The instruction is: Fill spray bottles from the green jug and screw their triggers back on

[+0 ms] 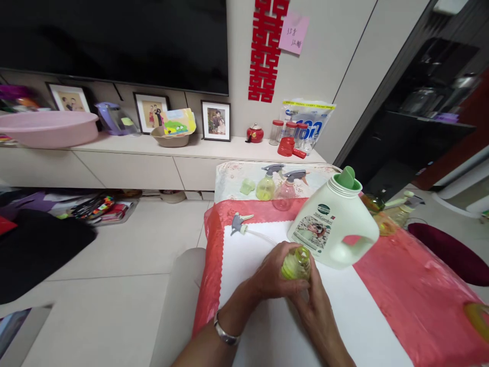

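Note:
A small yellow-green bottle (297, 265), its neck open, is held between both hands above the white sheet (367, 316). My left hand (269, 272) wraps round its left side, and my right hand (315, 295) closes on its right and lower side. Left of the hands, a grey spray head (239, 223) with a thin clear tube lies on the sheet. Just beyond my right hand stands a large pale green jug (336, 219), uncapped, with a green spout in its mouth. Behind, a yellow spray bottle (265, 187) and a pink spray bottle (283, 194) stand upright.
A light green piece (247, 186) lies at the table's back left. More bottles (399, 213) stand at the right on the red cover (424, 280). The cabinet (145, 153) behind holds a pink basin (49, 127), framed photos and red-lidded jars.

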`<state>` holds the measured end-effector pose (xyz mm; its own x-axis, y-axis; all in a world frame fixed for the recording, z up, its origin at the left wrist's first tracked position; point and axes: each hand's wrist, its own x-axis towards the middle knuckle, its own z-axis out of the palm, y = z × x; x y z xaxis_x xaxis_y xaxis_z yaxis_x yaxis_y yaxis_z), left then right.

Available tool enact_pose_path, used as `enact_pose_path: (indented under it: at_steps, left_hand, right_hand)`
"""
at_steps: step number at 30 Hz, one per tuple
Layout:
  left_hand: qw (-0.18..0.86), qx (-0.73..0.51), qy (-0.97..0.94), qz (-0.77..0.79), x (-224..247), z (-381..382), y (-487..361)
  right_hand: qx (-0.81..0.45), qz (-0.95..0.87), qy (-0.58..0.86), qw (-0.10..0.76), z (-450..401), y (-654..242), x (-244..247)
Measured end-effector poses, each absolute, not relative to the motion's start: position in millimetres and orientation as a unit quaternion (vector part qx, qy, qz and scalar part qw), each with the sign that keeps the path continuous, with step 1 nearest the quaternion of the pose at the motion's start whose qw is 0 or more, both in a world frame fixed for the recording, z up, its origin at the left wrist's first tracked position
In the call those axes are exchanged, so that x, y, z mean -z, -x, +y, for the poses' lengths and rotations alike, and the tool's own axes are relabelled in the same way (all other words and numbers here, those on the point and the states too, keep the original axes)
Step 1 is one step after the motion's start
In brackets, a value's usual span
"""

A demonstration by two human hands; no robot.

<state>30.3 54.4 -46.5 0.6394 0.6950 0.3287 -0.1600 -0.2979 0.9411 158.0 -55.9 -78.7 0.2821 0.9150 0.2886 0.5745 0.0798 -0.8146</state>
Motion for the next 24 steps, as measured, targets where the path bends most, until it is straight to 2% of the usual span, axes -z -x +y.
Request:
enact_pose_path:
  at_steps: [4,8,10,24]
  left_hand:
    - [0.512,-0.407,-0.724,0.220,52,57,-34]
    - [0.436,-0.459,-0.728,0.264,56,63,-36]
    - [0.424,-0.460,-0.726,0.286,56,65,-36]
    - [0.428,-0.450,-0.710,0.332,62,77,-40]
  right_hand:
    - [-0.122,-0.566,0.665,0.472,-68,-183,56]
    - [-0.040,-0.407,0.684,0.604,-75,-223,21]
    - [-0.016,-0.347,0.701,0.623,-69,-243,9]
    - [-0.246,-0.398,0.652,0.596,7,-312,4]
